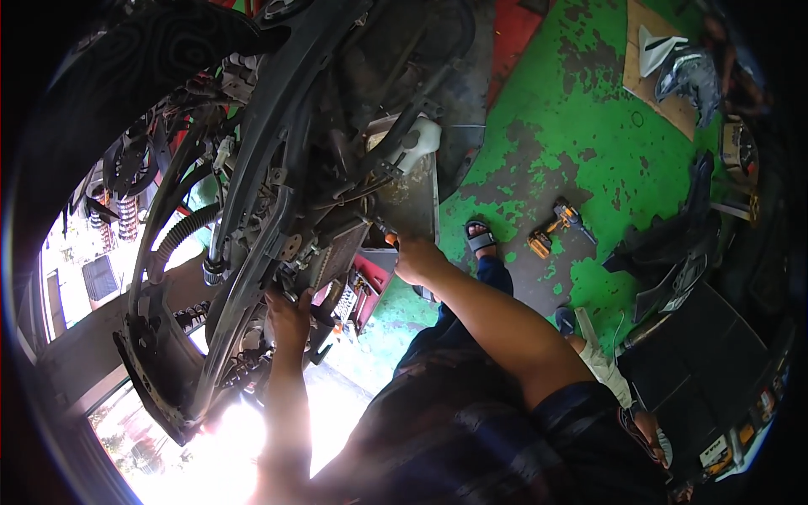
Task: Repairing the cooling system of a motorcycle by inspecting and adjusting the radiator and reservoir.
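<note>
The long bar (268, 135) before me looks like smooth, dully glossy metal, the ribbed hose (187, 230) like matt plastic, the white reservoir (421, 140) like smooth plastic. My shirt (497, 446) is matt cloth; the floor (665, 172) wears glossy paint between rough, dull patches.

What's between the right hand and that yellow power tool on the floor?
A foot in a sandal, with patchy green floor around it, shows between the right hand and the power tool in the head view.

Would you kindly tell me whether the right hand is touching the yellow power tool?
Apart: the head view shows floor between the right hand and the yellow power tool.
</note>
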Demonstrator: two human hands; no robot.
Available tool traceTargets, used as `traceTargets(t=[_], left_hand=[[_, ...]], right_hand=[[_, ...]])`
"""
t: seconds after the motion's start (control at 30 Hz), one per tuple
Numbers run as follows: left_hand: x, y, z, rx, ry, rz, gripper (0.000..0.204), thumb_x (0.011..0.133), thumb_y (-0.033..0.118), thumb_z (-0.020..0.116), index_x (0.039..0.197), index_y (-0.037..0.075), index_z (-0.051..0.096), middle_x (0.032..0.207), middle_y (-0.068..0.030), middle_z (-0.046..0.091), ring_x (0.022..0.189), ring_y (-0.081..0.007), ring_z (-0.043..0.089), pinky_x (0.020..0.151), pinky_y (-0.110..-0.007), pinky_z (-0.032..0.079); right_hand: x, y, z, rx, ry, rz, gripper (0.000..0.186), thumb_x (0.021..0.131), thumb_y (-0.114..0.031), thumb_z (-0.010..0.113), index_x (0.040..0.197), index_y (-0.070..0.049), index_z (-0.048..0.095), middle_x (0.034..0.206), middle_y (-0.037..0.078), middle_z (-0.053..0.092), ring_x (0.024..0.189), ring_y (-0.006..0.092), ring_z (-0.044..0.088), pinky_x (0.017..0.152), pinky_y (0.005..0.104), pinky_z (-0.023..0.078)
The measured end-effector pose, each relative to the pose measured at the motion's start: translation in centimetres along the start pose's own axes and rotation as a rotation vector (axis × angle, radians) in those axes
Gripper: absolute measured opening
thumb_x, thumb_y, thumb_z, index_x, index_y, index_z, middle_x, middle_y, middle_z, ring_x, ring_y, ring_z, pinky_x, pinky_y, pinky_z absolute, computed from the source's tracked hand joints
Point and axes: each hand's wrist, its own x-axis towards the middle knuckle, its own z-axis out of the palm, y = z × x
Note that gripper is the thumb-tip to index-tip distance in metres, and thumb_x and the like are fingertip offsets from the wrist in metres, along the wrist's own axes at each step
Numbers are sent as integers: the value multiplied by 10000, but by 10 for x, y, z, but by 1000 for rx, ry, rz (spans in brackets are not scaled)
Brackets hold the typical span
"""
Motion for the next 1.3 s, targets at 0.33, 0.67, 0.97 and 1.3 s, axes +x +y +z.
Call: traceTargets(t=[0.33, 0.67, 0.97, 1.3], left_hand=[[-7, 12, -2, 69, 87, 19, 567, 814, 330, 810, 1134, -4, 482, 1073, -276, 570, 987, -522, 583, 809, -598, 475], [-8, -4, 8, 154, 112, 30, 596, 821, 433, 785, 1170, 56, 483, 1151, -219, 578, 1025, -481, 611, 789, -587, 506], [-5, 8, 6, 114, 119, 41, 601, 809, 370, 802, 1171, 4, 492, 1104, -257, 574, 998, -497, 587, 808, -577, 481], [-9, 8, 5, 122, 109, -15, 577, 802, 372, 804, 1150, 21, 506, 1097, -237, 585, 995, -487, 606, 801, -570, 497]], right_hand=[[14, -19, -29, 62, -184, 187, 494, 858, -134, 558, 1333, -2, 590, 1280, 213, 661, 1157, 355, 663, 927, 416, 546], [42, -32, -34, 92, -229, 161, 607, 842, -125, 529, 1448, -93, 514, 1304, 220, 650, 1199, 341, 644, 956, 375, 524], [113, -4, 6, -179, -423, 60, 405, 838, -151, 541, 1163, 30, 701, 1172, 226, 709, 1062, 340, 688, 904, 417, 544], [33, -25, -55, 12, -277, 66, 416, 879, -147, 496, 1198, 49, 679, 1325, 234, 625, 1177, 353, 637, 979, 393, 513]])
